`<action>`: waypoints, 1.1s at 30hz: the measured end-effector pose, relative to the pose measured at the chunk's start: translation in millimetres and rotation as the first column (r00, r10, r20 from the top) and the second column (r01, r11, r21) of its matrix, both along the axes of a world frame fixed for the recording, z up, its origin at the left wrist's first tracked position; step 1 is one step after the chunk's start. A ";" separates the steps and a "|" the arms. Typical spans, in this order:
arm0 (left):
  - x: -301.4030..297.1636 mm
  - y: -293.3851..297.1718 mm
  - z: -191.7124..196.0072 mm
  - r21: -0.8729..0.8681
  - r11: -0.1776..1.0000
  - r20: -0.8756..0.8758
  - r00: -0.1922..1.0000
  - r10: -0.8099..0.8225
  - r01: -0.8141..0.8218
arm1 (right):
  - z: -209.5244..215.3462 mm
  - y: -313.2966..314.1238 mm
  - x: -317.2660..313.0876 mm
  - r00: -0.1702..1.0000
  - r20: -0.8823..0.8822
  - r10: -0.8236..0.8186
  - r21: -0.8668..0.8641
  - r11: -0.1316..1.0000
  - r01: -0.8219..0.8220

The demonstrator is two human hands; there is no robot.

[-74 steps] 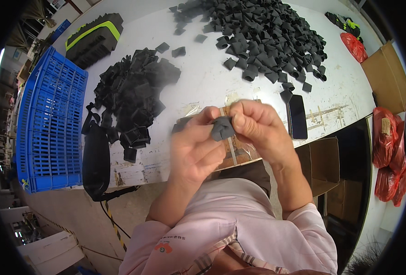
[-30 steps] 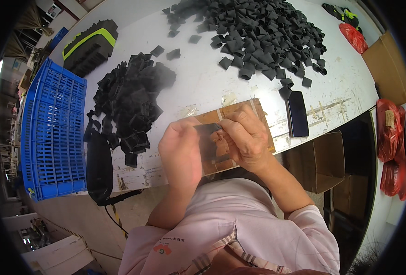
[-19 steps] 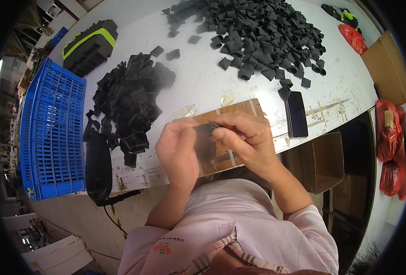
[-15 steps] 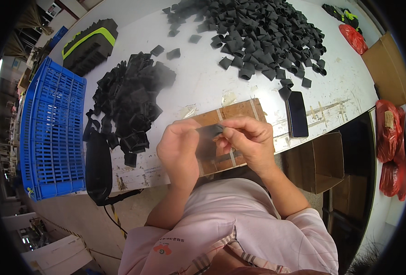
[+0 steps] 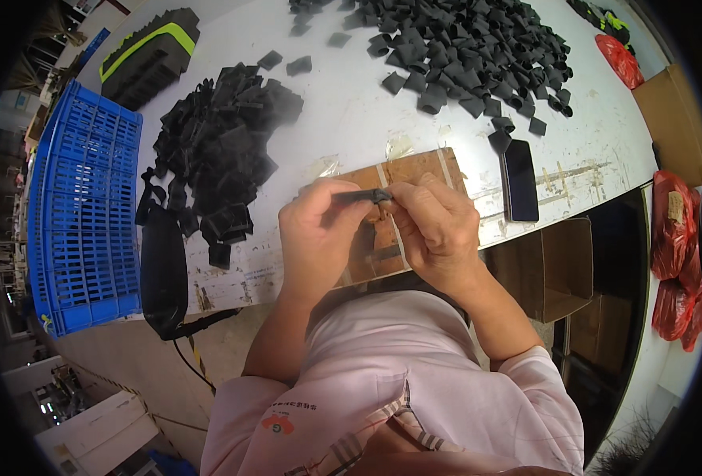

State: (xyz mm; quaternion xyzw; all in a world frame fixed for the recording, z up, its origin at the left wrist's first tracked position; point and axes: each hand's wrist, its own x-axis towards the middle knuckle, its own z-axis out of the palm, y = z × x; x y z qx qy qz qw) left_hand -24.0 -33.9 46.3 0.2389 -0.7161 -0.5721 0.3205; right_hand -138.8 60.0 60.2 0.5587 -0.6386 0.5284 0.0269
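A small dark fabric piece (image 5: 357, 196) is stretched between my two hands above a brown board (image 5: 402, 169). My left hand (image 5: 317, 230) pinches one end of it between thumb and fingers. At the other end, my right hand (image 5: 434, 222) grips it with thumb and forefinger, the other fingers curled. To the left lies a heap of flat, folded black fabric pieces (image 5: 228, 143). A larger pile of black fabric loops (image 5: 462, 55), many of them tube-shaped and standing open, spreads over the far side of the white table (image 5: 327, 95).
A blue plastic crate (image 5: 89, 206) stands at the left beside a black pouch (image 5: 164, 274). Stacked dark pieces with a yellow-green stripe (image 5: 149, 59) lie behind it. A phone (image 5: 520, 181) rests right of the board. Red plastic bags (image 5: 674, 230) and cardboard boxes (image 5: 561, 270) are at the right.
My right hand has turned, with its fingers now more curled over the fabric piece. The piece has tilted from showing its flat face to nearly edge-on. The whole view has shifted slightly.
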 end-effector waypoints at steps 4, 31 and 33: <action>3.3 -10.8 -14.2 -0.019 0.999 0.063 0.997 0.039 -0.038 | 3.7 -5.2 -20.6 0.994 -0.091 0.053 0.044 0.998 -0.049; 30.3 -35.6 -15.7 0.172 0.946 0.067 0.955 -0.290 0.275 | -27.4 6.8 33.6 0.942 0.333 0.045 0.247 0.960 -0.134; 24.5 -8.9 -14.6 0.273 0.940 -0.034 0.979 -0.203 0.204 | -32.9 9.2 33.1 0.966 0.251 0.056 0.245 0.962 -0.119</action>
